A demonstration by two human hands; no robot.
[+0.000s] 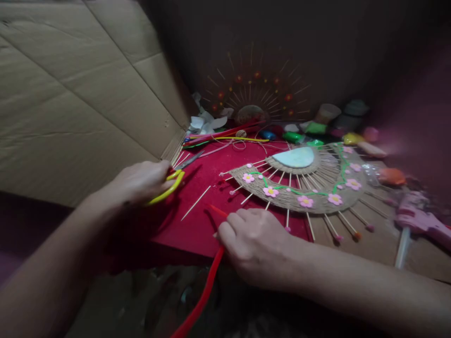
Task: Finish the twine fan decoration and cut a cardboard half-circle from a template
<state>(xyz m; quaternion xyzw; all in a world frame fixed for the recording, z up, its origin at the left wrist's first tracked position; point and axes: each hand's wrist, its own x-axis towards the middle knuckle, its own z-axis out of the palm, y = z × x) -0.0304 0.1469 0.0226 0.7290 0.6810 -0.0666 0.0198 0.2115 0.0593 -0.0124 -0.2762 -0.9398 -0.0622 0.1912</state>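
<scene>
Head view: left hand (146, 180) grips yellow scissors (175, 184) left of the fan (287, 202); right hand (253, 244) pinches red strip (207, 284), fan's near side. Fan, partly on red sheet (200, 171), bears 7 pink flowers (270, 191); some stick tips (338, 238) capped, others bare. Strip unattached.

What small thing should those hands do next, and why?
Perhaps bring the yellow-handled scissors closer to the red pipe cleaner: the left hand holds the scissors, the right hand grips the pipe cleaner, and a gap separates the two.
</scene>
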